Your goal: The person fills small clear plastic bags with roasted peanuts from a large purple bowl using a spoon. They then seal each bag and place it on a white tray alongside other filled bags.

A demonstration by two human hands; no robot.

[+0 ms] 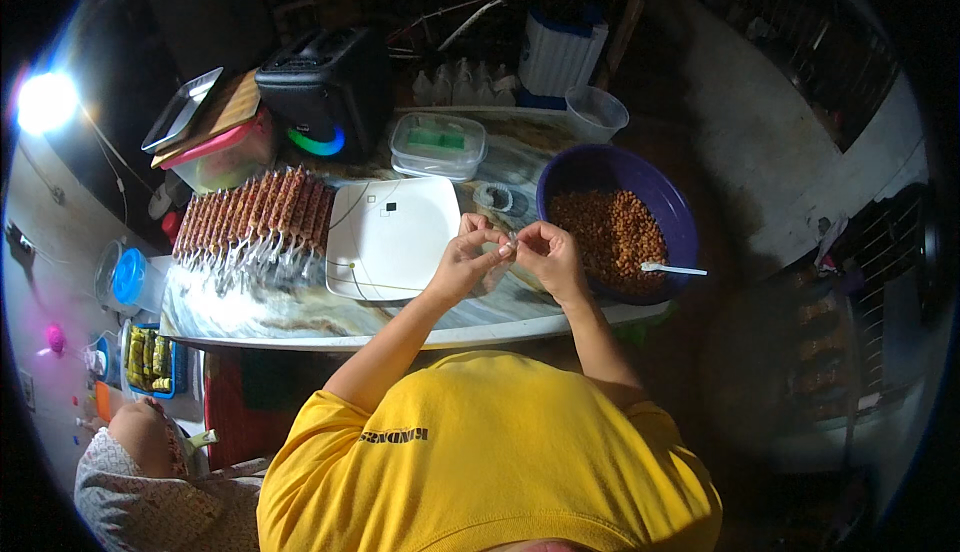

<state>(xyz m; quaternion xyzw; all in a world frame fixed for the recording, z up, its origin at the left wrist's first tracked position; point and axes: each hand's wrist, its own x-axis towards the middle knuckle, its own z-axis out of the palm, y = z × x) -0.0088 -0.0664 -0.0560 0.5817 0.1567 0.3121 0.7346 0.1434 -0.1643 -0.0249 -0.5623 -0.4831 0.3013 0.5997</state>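
Observation:
My left hand (470, 258) and my right hand (553, 258) meet over the table, fingertips pinching the top of a small clear plastic bag (495, 279). The bag hangs below the fingers and looks empty; the hands partly hide it. Just to the right stands a purple basin (679, 207) of brown nuts or beans (634, 226). A white spoon handle (675, 269) sticks out over its rim. On the left, close to my left hand, lies a white square plate (397, 252) with a few dark printed squares.
Filled plastic packets (251, 211) lie in a row left of the plate. Behind are a black speaker (322, 94), lidded plastic containers (439, 143), a clear tub (596, 113) and a small ring of clear plastic (493, 197). Another person (150, 477) sits at lower left beside a blue basket (178, 372).

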